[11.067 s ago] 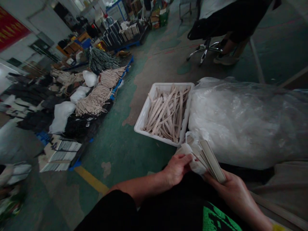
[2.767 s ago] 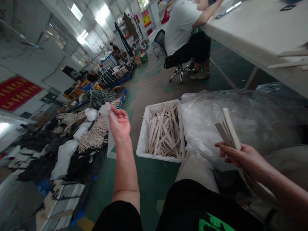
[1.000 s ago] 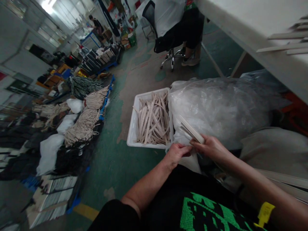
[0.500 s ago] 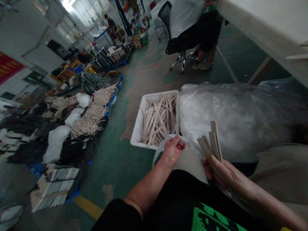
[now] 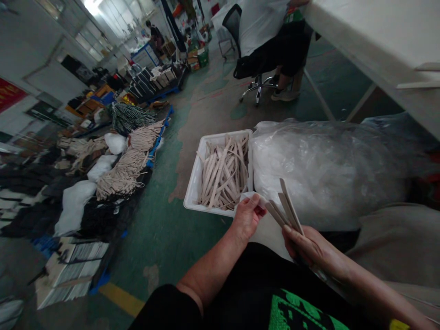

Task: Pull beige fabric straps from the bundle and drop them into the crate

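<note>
My left hand (image 5: 248,214) pinches a pale, thin strip (image 5: 245,196) by its end, just over the near corner of a white plastic bin (image 5: 192,190). Inside that bin lies a heap of beige flat straps (image 5: 223,170). To the right, my right hand (image 5: 305,243) is closed around several stiff beige strips (image 5: 284,206), which fan out upward and to the left. The tip of the lowest one reaches close to my left fingers; whether it touches the pale strip I cannot tell. My right palm side is hidden.
A big clear plastic bag (image 5: 319,169) with whitish contents lies against the bin's right side. A white table (image 5: 374,41) juts in at upper right. Beyond, a person sits on a wheeled chair (image 5: 257,82). Pallets with bundled beige straps (image 5: 120,172) and cloth line the left floor.
My right hand has moved left, bringing the beige strips close to my left hand. The pale strip's loop, which hung beside my left wrist, no longer shows there. The view has shifted slightly.
</note>
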### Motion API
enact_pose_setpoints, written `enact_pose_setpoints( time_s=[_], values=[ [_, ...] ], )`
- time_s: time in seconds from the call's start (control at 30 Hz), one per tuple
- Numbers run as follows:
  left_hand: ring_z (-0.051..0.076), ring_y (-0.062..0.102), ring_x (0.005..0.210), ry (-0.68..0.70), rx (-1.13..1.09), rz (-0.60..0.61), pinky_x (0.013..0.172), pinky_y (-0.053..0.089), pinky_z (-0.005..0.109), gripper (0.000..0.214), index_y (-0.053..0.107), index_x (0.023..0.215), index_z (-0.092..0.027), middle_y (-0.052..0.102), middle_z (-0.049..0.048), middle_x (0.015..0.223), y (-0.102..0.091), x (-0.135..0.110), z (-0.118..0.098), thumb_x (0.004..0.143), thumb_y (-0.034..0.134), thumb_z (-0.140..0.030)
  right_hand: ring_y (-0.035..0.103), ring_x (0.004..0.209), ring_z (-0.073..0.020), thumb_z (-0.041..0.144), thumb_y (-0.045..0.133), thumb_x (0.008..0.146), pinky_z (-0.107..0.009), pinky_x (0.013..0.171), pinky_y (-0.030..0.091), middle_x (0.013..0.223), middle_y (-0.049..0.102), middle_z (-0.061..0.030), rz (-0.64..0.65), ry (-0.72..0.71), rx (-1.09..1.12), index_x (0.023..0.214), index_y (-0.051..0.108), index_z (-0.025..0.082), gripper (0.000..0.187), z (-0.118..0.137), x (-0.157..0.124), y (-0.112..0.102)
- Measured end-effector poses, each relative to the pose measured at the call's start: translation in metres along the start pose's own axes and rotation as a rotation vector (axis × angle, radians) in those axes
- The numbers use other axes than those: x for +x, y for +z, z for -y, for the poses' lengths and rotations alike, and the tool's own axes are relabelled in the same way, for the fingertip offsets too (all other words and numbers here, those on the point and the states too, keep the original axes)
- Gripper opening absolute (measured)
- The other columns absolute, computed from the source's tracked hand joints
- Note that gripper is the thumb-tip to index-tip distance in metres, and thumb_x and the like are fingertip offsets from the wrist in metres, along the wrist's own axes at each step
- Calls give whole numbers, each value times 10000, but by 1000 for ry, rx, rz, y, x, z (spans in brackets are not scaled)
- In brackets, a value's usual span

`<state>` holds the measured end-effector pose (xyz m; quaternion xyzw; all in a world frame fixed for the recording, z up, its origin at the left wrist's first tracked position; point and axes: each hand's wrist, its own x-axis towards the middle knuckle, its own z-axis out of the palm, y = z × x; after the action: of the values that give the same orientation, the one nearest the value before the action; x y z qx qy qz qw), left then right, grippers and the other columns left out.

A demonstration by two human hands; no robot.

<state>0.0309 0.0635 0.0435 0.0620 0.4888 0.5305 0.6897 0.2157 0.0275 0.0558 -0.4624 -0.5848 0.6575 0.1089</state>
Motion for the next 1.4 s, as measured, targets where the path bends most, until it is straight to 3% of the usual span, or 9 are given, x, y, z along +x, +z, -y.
enact_pose_setpoints(
  time_s=[0.23, 0.43, 0.57, 0.73, 0.87, 0.97, 1.07, 1.2, 1.4],
  values=[
    [96, 567, 592, -16, 56, 35, 623, 438, 255, 665, 626, 698, -160, 649, -19, 654, -1, -6, 4, 330, 1001, -568, 355, 357, -118, 958, 301, 805, -257, 373, 288, 401, 401, 38, 14, 49, 103, 633, 563, 224, 798, 6, 3, 2],
    [110, 591, 662, 20, 151, 98, 671, 458, 261, 619, 694, 754, -140, 678, 2, 717, -3, -14, 13, 399, 997, -548, 398, 396, -99, 864, 377, 871, -235, 376, 321, 591, 630, -20, -44, 70, 258, 803, 640, 195, 722, 20, -4, -1],
    [88, 546, 597, 28, 72, 19, 640, 437, 253, 617, 653, 701, -143, 641, -21, 659, -8, -14, 9, 380, 1001, -539, 494, 442, -105, 766, 588, 836, -236, 423, 404, 755, 726, -53, 39, 52, 230, 942, 676, 180, 603, 24, -16, -9],
    [87, 552, 562, 25, -7, -85, 599, 437, 244, 656, 643, 694, -146, 643, -24, 645, -18, -23, 5, 300, 1015, -515, 599, 469, -156, 701, 661, 811, -247, 448, 452, 589, 682, -29, -33, 37, 36, 743, 650, 206, 500, 27, -24, -14],
    [98, 577, 592, -50, 2, -21, 631, 470, 253, 639, 674, 709, -127, 667, 8, 671, -18, -36, 13, 347, 1008, -534, 590, 433, -173, 707, 585, 849, -264, 425, 449, 489, 632, -24, -52, 27, -16, 700, 645, 221, 512, 34, -17, -16],
    [90, 559, 597, -32, -11, -6, 628, 464, 248, 633, 676, 722, -126, 652, 2, 678, -20, -38, 9, 365, 1007, -531, 575, 420, -173, 726, 585, 822, -269, 407, 433, 497, 640, -29, -75, 84, -63, 695, 648, 226, 520, 33, -13, -20],
    [77, 528, 585, 14, 47, 24, 608, 443, 234, 599, 675, 719, -140, 611, -27, 659, -26, -36, -2, 389, 1004, -517, 548, 396, -161, 719, 601, 816, -267, 405, 415, 473, 619, -20, 17, 107, -71, 673, 621, 228, 512, 25, -12, -22],
    [93, 545, 618, -34, 194, 99, 644, 460, 252, 579, 714, 731, -138, 649, 0, 712, -32, -40, -4, 411, 988, -537, 551, 386, -160, 734, 620, 792, -261, 406, 408, 462, 612, -11, 124, 133, -99, 692, 598, 225, 519, 21, -7, -14],
    [131, 540, 607, 17, 456, 231, 634, 428, 282, 559, 742, 670, -137, 649, 31, 626, -32, -45, 2, 512, 902, -649, 594, 437, -183, 754, 576, 797, -275, 427, 429, 530, 669, -29, 37, 91, -187, 718, 634, 232, 531, 43, -2, -5]
  ],
)
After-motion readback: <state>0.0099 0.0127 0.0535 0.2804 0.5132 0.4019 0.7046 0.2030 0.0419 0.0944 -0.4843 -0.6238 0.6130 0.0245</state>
